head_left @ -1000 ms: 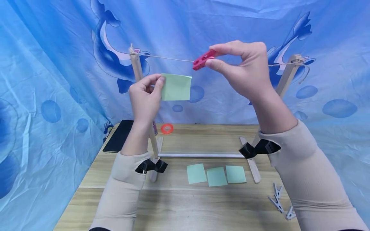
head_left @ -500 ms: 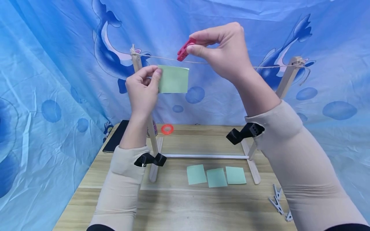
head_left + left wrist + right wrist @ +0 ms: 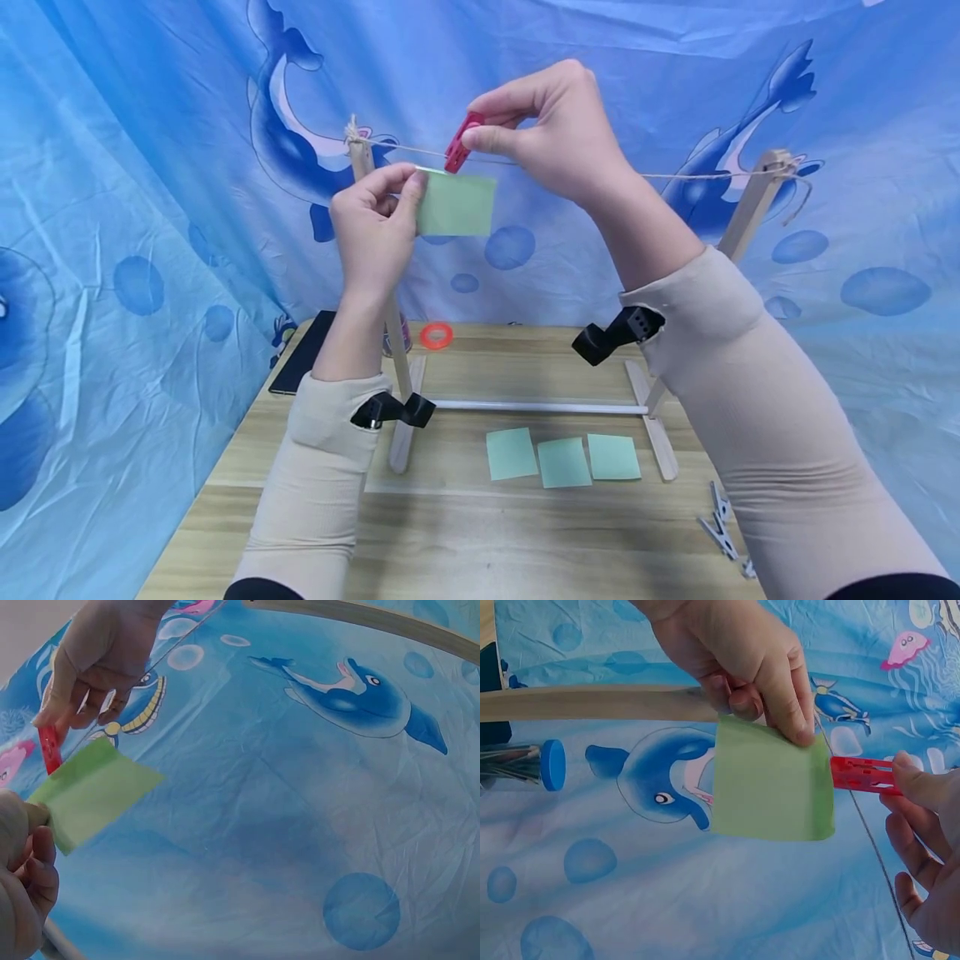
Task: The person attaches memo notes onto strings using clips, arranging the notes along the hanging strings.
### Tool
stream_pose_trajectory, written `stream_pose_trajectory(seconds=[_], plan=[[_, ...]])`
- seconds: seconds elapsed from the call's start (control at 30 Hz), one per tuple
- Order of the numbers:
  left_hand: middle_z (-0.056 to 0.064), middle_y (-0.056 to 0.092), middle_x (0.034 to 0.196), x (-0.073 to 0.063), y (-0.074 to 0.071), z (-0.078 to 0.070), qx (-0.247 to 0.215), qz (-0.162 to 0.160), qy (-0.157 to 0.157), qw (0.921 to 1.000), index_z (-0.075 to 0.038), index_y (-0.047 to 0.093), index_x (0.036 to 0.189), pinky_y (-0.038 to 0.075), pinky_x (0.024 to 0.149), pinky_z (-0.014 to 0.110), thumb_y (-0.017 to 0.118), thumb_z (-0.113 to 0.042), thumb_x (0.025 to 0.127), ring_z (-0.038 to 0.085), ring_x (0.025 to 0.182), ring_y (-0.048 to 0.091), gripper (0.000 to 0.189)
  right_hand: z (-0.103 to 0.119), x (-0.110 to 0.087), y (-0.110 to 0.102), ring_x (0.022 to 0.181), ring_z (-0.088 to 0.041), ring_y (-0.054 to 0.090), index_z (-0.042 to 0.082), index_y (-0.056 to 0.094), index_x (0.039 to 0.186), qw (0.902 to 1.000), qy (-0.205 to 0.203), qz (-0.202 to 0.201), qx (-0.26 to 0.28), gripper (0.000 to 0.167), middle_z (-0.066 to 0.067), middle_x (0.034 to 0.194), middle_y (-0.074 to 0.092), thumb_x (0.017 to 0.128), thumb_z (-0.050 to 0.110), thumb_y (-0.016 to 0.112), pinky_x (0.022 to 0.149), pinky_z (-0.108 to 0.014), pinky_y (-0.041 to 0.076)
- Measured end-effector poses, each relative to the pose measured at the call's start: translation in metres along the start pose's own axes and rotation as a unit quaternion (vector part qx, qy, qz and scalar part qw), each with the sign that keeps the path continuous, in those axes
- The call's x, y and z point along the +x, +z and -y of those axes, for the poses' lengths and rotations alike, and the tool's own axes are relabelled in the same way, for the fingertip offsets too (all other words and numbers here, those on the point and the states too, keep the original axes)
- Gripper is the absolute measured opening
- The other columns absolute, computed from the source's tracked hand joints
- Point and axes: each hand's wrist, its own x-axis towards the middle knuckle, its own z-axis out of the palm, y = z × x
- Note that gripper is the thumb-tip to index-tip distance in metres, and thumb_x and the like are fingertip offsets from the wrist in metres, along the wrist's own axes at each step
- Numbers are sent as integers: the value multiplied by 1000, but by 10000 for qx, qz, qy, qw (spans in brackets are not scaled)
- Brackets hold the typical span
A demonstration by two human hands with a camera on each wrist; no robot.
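Left hand [image 3: 375,223] pinches the paper [image 3: 459,207], likely light, flimsy, best held by an edge, as right hand [image 3: 561,133] pinches a peg [image 3: 459,148] alongside.

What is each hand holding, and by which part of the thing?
In the head view, the left hand pinches a green note at its upper left corner; the right hand pinches a red peg by the end away from the note.

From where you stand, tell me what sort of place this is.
Probably a screened-off tabletop workspace: dolphin-print sheeting hangs behind a wood-grain table, and a frame on it carries a string.
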Motion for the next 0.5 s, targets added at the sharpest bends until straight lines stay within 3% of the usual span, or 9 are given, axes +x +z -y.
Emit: stream_pose_trajectory(seconds=[0.2, 0.5], plan=[[11, 75, 96, 2, 2, -1, 20, 50, 40, 10000, -5, 78, 109, 57, 67, 20, 71, -25, 97, 14, 70, 66, 25, 2, -1, -3, 83, -9, 66, 9, 81, 105, 9995, -210, -50, -209, 20, -6, 95, 78, 87, 19, 81, 68, -23, 47], [12, 75, 98, 4, 2, -4, -281, 201, -28, 9994, -4, 77, 109, 58, 67, 22, 70, -24, 97, 15, 77, 71, 25, 5, 0, 0, 80, -9, 64, 11, 82, 103, 9984, -224, 208, -470, 19, -2, 93, 78, 88, 23, 80, 66, -23, 45]])
